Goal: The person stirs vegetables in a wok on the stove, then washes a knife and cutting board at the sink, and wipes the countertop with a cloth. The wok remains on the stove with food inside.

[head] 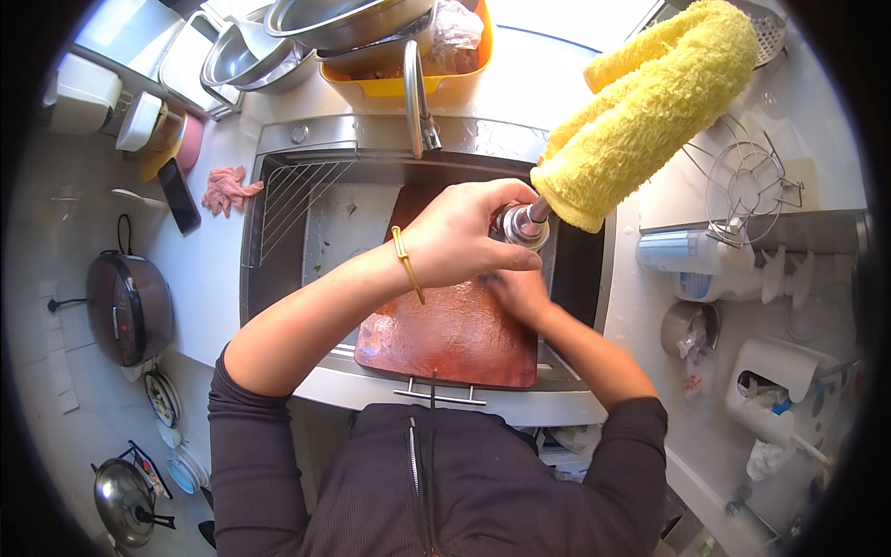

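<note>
My left hand (480, 230), with a gold bangle at the wrist, has its fingers and thumb around a metal faucet head (527, 226). A fluffy yellow cover (647, 111) wraps the faucet's neck above it. Below and partly hidden by the left hand, my right hand (518, 296) is over the cutting board. Something small and dark shows at its fingers, too covered to identify. The reddish-brown wooden cutting board (452, 341) looks wet and slants in the steel sink (598, 285), its near end resting at the front edge.
A wire rack (299, 202) spans the sink's left side. Behind stand a second faucet (412, 104), a yellow bin (390, 90) and metal bowls (243, 59). Left are a pink cloth (230, 191), a phone (179, 195) and a rice cooker (129, 306); right, a wire stand (748, 177) and bottles (696, 252).
</note>
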{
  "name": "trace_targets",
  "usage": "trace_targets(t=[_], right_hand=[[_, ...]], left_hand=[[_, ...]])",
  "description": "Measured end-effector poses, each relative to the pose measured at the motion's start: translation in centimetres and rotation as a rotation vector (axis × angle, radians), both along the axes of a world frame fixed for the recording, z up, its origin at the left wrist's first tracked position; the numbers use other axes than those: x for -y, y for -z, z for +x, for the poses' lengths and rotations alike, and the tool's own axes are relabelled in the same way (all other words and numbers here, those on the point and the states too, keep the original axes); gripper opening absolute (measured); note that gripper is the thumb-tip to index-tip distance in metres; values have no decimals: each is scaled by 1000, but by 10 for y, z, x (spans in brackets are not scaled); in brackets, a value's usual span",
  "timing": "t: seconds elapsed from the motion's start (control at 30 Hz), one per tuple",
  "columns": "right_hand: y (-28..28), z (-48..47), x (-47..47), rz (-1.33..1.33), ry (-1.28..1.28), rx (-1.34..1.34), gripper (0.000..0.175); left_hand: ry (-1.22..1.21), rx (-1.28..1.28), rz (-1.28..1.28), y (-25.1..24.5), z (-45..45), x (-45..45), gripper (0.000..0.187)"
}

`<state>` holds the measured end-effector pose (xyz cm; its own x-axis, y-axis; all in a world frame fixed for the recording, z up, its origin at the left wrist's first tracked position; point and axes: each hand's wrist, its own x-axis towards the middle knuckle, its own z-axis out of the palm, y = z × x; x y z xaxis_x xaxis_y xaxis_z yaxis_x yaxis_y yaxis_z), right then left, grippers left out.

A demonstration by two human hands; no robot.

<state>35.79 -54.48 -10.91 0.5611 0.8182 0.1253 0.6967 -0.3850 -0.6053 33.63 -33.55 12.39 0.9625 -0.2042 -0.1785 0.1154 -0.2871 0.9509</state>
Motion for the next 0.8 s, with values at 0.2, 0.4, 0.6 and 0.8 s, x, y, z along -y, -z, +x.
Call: trace_targets(t=[0.2,0.4,0.6,0.8], right_hand=[[-80,-76,59,-111,-160,-163,42],[12,23,23,-109,269,-172,25],[51,62,19,-18,296,-249,22],[-58,-27,55,-194,-74,-177,42]], left_hand=[[-24,32,-72,6,-3,5,45],[38,-72,-98,0,-7,8,48],[-46,3,-139,8,-12,18,43],[-73,6,-175,10,-16,16,35]])
